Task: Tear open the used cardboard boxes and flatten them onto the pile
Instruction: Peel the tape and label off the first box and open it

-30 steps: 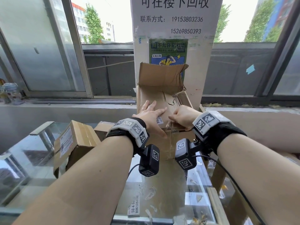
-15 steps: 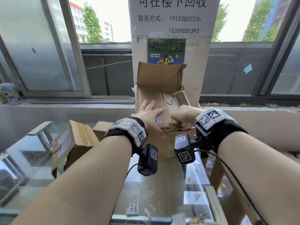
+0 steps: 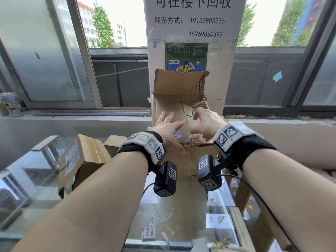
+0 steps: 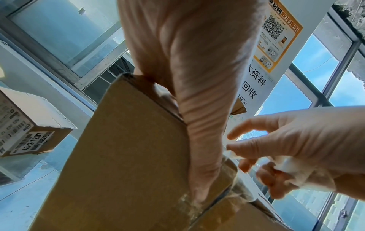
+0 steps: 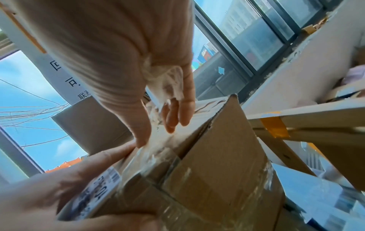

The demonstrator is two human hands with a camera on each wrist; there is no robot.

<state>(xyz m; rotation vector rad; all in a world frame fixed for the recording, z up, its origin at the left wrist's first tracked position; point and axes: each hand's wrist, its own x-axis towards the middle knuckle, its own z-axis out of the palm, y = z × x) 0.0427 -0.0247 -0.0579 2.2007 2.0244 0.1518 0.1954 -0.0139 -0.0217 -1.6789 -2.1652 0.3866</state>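
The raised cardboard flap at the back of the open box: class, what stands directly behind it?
A white pillar with a green poster on it. The flap hides the poster's lower part.

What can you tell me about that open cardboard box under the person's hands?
The cardboard box is brown, creased and torn. It stands against a white pillar, its back flap raised. Clear tape runs down its front seam, and a white label sits near the front edge. The left hand presses flat on top; the right hand holds crumpled peeled tape.
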